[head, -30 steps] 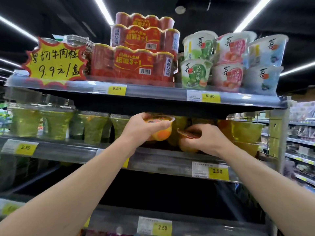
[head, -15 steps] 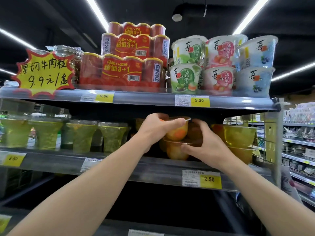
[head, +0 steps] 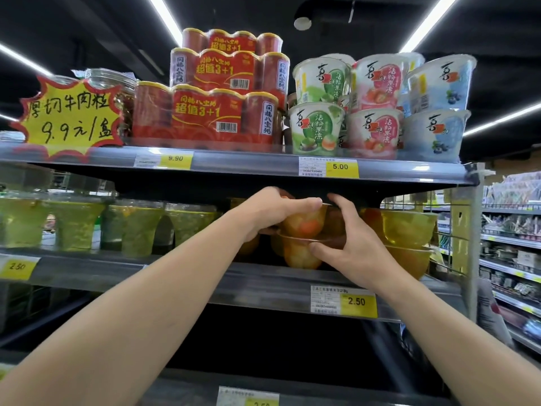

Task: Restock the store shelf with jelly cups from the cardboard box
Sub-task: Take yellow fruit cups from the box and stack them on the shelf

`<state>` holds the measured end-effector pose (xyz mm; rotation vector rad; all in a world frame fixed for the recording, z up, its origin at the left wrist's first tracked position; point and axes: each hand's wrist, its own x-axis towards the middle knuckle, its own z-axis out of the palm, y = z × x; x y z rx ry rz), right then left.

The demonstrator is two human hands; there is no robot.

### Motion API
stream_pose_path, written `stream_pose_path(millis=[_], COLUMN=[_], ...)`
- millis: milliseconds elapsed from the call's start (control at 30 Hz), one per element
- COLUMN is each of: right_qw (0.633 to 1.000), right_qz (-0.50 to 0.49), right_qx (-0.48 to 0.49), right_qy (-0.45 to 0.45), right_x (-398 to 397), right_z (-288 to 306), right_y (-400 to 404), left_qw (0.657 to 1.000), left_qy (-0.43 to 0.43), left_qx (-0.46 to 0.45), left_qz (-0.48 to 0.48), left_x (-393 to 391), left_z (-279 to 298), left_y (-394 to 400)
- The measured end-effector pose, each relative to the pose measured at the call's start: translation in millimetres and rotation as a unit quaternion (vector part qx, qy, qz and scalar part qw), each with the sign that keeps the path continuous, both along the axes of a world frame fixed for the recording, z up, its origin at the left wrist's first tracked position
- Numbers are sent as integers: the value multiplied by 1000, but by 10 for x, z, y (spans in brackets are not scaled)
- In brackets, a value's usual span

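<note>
On the middle shelf (head: 263,284), two orange jelly cups are stacked: the left hand (head: 272,210) curls around the upper cup (head: 306,222), the right hand (head: 348,244) grips the lower cup (head: 300,254); two yellow cups (head: 408,228) stacked beside

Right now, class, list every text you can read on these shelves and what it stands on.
"9.9元/盒": yellow starburst sign
"超值3+1": red can packs
"9.90": top shelf price tag
"5.00": price tag under white jelly tubs
"2.50": middle shelf price tag
"2.50": left price tag
Barcodes, small print on tags, bottom tag: too small or blurred.
</note>
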<state>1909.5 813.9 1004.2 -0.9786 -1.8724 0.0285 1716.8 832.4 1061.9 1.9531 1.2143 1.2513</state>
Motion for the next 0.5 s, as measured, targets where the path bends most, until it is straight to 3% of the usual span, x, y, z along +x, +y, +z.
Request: stream_pose_path(millis=[300, 500], right_qw=[1000, 999], right_qz=[-25, -16], right_qx=[13, 31], right_qy=[-13, -9], right_x=[-42, -38], right_z=[-3, -37], right_y=[4, -19], left_qw=[1000, 994], left_qy=[10, 3], left_qx=[5, 107], left_qz=[-7, -9], left_x=[-69, -312], left_z=[-51, -324], left_y=[-108, -111])
